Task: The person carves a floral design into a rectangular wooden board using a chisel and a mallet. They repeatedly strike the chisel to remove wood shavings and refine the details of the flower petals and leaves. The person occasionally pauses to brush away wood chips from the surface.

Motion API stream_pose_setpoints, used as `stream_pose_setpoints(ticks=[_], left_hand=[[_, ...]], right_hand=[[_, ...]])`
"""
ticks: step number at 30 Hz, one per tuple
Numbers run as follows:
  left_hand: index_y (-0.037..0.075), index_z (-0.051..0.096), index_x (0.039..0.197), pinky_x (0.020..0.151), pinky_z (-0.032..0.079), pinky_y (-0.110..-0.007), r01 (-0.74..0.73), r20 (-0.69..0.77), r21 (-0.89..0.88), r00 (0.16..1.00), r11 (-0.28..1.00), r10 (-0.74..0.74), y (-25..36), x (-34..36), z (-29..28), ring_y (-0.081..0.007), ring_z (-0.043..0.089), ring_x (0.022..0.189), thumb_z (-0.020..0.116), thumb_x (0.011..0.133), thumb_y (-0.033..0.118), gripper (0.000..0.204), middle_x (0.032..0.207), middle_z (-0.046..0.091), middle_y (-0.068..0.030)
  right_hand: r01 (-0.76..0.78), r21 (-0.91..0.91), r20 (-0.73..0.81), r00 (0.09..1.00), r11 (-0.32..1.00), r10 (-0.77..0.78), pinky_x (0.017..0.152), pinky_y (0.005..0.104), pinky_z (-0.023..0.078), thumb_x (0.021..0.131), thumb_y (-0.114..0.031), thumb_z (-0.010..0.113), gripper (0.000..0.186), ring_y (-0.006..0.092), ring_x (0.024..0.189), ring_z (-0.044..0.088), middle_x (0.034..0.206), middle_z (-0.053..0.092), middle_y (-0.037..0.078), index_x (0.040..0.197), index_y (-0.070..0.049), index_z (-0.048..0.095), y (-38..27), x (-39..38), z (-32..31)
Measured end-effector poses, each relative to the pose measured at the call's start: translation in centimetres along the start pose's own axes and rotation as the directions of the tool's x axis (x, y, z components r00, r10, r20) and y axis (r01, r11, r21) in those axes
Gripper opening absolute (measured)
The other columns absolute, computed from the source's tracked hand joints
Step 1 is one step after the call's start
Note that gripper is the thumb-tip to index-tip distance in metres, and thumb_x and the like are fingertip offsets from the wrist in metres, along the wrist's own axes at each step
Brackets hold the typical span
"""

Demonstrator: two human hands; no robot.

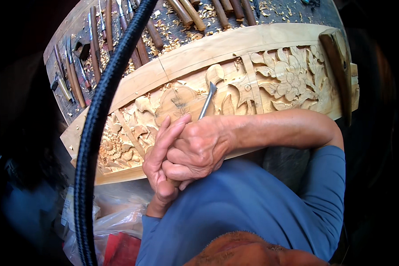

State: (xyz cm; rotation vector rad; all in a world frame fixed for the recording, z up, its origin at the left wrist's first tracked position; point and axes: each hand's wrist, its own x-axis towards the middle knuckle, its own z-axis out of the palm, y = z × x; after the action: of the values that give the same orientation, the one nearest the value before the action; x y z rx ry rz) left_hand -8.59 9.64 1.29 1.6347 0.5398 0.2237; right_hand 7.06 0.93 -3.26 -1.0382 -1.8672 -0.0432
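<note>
My right hand is closed in a fist around a wood-carving chisel. Its steel blade slants up and away from the fist, flaring at the tip, which rests at a rounded raised shape in the carving. Most of the handle is hidden inside my hands. My left hand lies against the left side of that fist, fingers stretched out and thumb below, its palm hidden. Under both hands is a long, curved-topped pale wood panel with carved flowers and leaves. A pencil drawing marks a flat, uncarved area.
Across the panel's right end lies a thick brown wooden bar. Several wooden-handled carving tools lie among shavings on the dark bench beyond. A black braided cable crosses the left side. Plastic bags sit below left.
</note>
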Motion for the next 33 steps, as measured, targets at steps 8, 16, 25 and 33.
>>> stream_pose_setpoints(ticks=[8, 16, 25, 33], left_hand=[[-0.007, 0.073, 0.135, 0.129, 0.033, -0.058, -0.043, 0.033, 0.052, 0.999, 0.998, 0.041, -0.7, 1.3, -0.8, -0.0363, 0.072, 0.126, 0.029, 0.090, 0.101, 0.125, 0.128, 0.076, -0.0268], [-0.007, 0.075, 0.133, 0.123, 0.043, -0.055, -0.083, 0.034, 0.107, 0.996, 0.991, 0.080, -1.2, 1.9, -1.1, -0.0393, 0.072, 0.126, 0.025, 0.096, 0.095, 0.119, 0.127, 0.077, -0.0270], [-0.009, 0.075, 0.131, 0.117, 0.049, -0.054, -0.156, 0.062, 0.111, 0.987, 0.982, 0.150, -2.1, 2.6, -1.6, -0.0415, 0.073, 0.123, 0.019, 0.109, 0.079, 0.107, 0.127, 0.077, -0.0271], [-0.009, 0.075, 0.130, 0.114, 0.051, -0.051, -0.088, 0.053, 0.046, 0.995, 0.995, 0.086, -2.4, 2.9, -1.5, -0.0401, 0.072, 0.124, 0.021, 0.107, 0.082, 0.108, 0.127, 0.077, -0.0270]], right_hand=[[-0.070, -0.020, 0.029, 0.997, 0.997, 0.070, 0.050, 0.0347, 0.046, 0.099, -0.035, 0.069, 0.037, 0.0168, 0.055, 0.059, 0.067, 0.052, 0.004, 0.081, -0.007, 0.052, -0.1, 0.0, 0.2], [-0.117, -0.019, 0.060, 0.991, 0.993, 0.118, 0.050, 0.0430, 0.049, 0.100, -0.037, 0.067, 0.039, 0.0271, 0.056, 0.064, 0.067, 0.059, 0.009, 0.085, -0.004, 0.052, 0.1, -0.2, 0.2], [-0.135, 0.008, 0.076, 0.988, 0.991, 0.134, 0.052, 0.0462, 0.053, 0.098, -0.040, 0.068, 0.042, 0.0313, 0.057, 0.068, 0.067, 0.062, 0.012, 0.084, -0.003, 0.053, 0.4, -0.6, 0.9], [-0.164, -0.070, 0.069, 0.983, 0.984, 0.168, 0.050, 0.0449, 0.052, 0.094, -0.031, 0.067, 0.032, 0.0284, 0.055, 0.067, 0.066, 0.061, 0.011, 0.083, -0.004, 0.053, 0.7, -1.1, 1.0]])
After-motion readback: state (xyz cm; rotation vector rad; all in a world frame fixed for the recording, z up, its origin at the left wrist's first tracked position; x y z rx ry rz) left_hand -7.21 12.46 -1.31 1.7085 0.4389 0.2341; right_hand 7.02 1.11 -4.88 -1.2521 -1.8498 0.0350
